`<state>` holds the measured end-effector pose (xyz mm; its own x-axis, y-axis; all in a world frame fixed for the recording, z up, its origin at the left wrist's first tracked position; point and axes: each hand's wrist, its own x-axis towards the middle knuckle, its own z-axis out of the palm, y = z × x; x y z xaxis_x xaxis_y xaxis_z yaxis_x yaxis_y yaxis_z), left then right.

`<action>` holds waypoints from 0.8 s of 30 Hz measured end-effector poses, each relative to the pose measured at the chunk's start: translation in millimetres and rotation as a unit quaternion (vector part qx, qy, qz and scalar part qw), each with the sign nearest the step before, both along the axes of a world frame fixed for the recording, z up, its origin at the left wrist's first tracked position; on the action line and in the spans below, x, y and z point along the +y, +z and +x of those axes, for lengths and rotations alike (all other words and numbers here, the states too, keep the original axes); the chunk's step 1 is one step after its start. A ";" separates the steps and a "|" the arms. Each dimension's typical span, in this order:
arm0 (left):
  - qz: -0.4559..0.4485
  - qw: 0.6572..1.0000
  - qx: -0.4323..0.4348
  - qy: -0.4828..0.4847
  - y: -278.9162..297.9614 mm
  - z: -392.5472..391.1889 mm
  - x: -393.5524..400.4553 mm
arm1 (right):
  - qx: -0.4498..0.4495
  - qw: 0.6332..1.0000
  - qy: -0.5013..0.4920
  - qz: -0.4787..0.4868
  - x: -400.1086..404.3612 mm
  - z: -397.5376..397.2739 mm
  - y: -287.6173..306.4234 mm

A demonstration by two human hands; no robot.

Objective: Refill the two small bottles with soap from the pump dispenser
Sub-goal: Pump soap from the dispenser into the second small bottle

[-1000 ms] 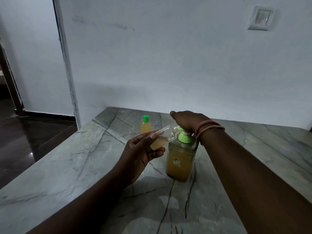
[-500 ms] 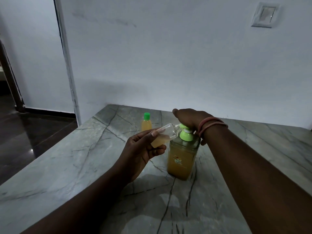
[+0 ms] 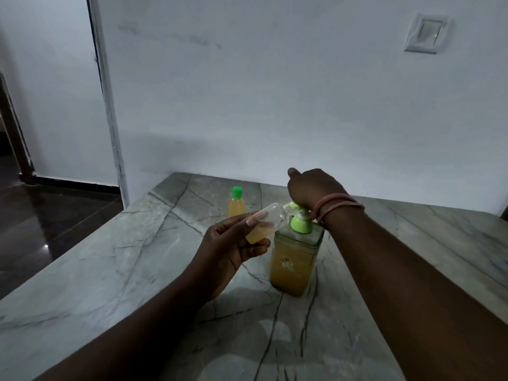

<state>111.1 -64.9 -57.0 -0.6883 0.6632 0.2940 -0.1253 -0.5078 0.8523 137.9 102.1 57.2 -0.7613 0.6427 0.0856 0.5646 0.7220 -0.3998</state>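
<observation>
Pump dispenser (image 3: 293, 259): square clear bottle of amber soap with a green pump collar, upright on the grey marble table (image 3: 110, 270), centre right. Right hand (image 3: 312, 189): rests on top of the pump head, fingers curled over it; pink bangles (image 3: 336, 206) at the wrist. Left hand (image 3: 233, 248): grips a small open bottle (image 3: 265, 222), tilted, part-filled with soap, its mouth at the pump spout. Second small bottle (image 3: 236, 206): green cap, full, upright, farther back and left of the dispenser. Wall switch (image 3: 425, 33): upper right.
</observation>
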 end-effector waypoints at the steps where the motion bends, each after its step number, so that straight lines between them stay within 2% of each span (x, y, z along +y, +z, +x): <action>1: -0.004 1.000 -0.003 0.003 0.5 1.1 0.1 | -0.012 1.000 0.006 0.003 -0.3 0.6 -0.1; 7: -0.010 1.000 -0.011 0.011 -1.9 0.9 -2.5 | -0.068 0.997 0.036 0.013 -11.3 7.9 2.2; 10: -0.003 1.000 -0.009 -0.002 0.2 2.4 -3.1 | -0.052 0.997 0.041 0.040 -9.1 7.9 7.8; 16: -0.005 1.000 -0.007 0.011 -1.1 1.2 -2.2 | -0.055 0.998 0.041 0.003 -7.4 7.3 0.9; 24: -0.009 1.000 -0.011 0.013 -0.7 2.2 -4.1 | -0.067 0.996 0.050 0.004 -10.3 8.0 9.9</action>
